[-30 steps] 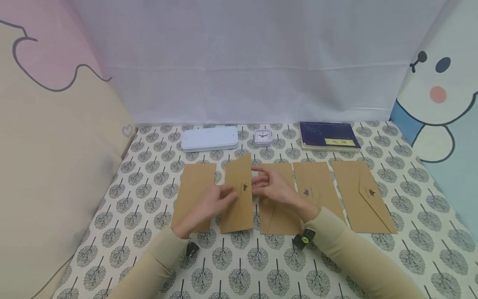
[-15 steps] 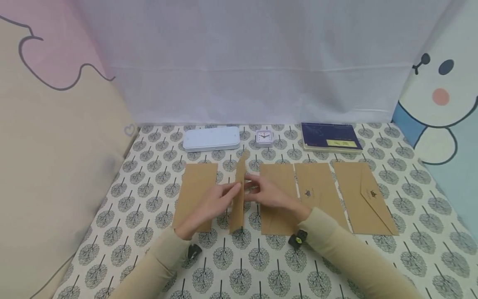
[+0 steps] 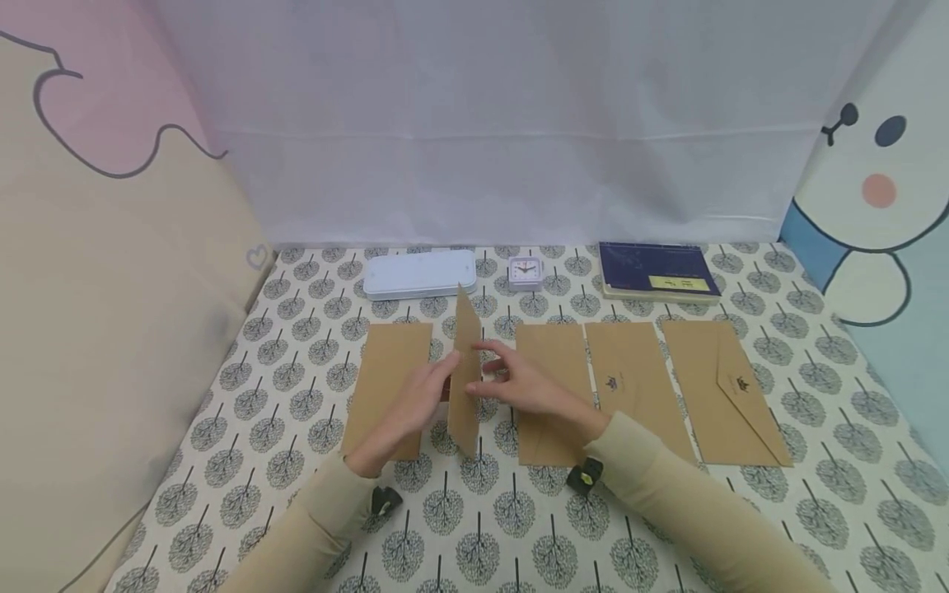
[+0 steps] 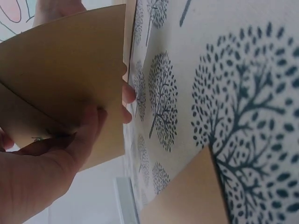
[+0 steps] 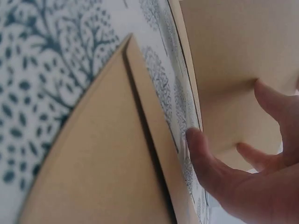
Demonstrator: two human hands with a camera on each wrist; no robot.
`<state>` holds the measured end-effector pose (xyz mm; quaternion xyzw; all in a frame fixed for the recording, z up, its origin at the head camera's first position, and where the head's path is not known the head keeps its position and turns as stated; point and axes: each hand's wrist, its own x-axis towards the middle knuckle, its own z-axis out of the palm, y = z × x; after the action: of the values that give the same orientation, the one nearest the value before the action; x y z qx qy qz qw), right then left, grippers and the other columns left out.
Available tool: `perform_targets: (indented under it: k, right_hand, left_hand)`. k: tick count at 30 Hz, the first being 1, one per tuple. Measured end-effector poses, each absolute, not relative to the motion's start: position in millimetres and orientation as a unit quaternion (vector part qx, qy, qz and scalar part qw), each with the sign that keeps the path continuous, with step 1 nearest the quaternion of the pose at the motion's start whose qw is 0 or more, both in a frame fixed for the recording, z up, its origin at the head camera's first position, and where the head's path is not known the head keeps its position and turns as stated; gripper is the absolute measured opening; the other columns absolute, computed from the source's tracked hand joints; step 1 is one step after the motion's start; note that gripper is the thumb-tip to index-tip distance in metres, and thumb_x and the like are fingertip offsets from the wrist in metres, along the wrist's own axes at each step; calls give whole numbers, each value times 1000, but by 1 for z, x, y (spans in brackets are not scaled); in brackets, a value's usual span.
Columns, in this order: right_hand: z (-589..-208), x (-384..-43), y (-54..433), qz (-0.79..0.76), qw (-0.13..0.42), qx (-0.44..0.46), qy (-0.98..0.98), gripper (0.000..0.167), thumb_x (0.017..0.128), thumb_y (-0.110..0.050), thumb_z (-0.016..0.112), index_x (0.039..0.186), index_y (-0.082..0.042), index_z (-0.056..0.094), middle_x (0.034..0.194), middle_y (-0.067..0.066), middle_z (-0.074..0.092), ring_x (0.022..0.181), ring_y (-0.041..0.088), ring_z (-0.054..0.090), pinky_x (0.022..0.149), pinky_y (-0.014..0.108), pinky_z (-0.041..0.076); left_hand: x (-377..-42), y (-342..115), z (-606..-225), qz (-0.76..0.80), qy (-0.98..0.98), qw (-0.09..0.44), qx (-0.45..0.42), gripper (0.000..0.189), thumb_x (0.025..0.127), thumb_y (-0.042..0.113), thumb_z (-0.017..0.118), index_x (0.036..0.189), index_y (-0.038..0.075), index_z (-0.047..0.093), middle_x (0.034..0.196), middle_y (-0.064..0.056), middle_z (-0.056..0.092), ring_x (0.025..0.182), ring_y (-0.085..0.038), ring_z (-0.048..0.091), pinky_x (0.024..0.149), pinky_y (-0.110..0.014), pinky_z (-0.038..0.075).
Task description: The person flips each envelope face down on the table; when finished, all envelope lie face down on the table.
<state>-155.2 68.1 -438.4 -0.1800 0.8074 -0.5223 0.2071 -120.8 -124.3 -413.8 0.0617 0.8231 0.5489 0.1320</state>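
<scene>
In the head view a brown paper envelope (image 3: pixel 467 371) stands steeply on its long edge, its plain face toward the right. On its left side my left hand (image 3: pixel 418 395) holds it, the thumb near the upper edge. The left wrist view shows this hand's fingers (image 4: pixel 86 133) against the envelope's flap side (image 4: pixel 60 60), the other fingertips in shadow by the flap. My right hand (image 3: pixel 522 379) touches the plain face (image 5: pixel 233 56) with spread, slightly bent fingers. One right fingertip (image 5: pixel 194 135) sits close to the envelope's lower edge, low over the cloth.
One flat envelope (image 3: pixel 385 362) lies to the left. Three more lie to the right: a near envelope (image 3: pixel 549 354), a middle envelope (image 3: pixel 630 354) and a far envelope (image 3: pixel 704 371). Behind stand a pale tin case (image 3: pixel 418 272), a small clock (image 3: pixel 525 272) and a dark blue book (image 3: pixel 656 268).
The envelope has turned up from leaning with its crown-printed face showing to standing on edge, plain face showing. Both hands have shifted slightly left with it.
</scene>
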Motion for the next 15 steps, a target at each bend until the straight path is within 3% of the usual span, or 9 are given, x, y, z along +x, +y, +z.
perform_targets:
  k: [4,6,11,15]
  right_hand:
    - [-438,-155,68,-525,205,-173,808,72,85,-30,74,145,-25,35,123,18,56,98,26,62,76,36,54]
    - [-438,-155,69,-524,202,-165,811,72,84,-30,74,145,-25,36,122,18,56,96,25,63,75,36,54]
    - [-436,-155,71,-506,194,-144,828,73,82,-30,76,144,-21,37,117,16,58,88,21,64,73,36,53]
    - [-435,-155,71,-502,190,-137,832,77,81,-26,78,144,-14,37,115,15,58,84,20,63,70,34,54]
  left_hand:
    - [-120,-128,-412,623,770,128,50,52,103,40,34,108,-4,63,90,-13,67,77,-22,62,73,-37,53]
    - [-120,-130,-411,643,756,118,42,49,103,36,38,101,-5,64,85,-14,66,72,-23,61,71,-38,53]
    - [-121,-131,-412,670,734,105,35,38,102,26,45,102,-6,64,97,-15,67,88,-25,65,85,-44,51]
    - [-120,-134,-413,667,739,93,25,31,100,20,49,111,-6,63,100,-15,66,90,-25,64,86,-40,51]
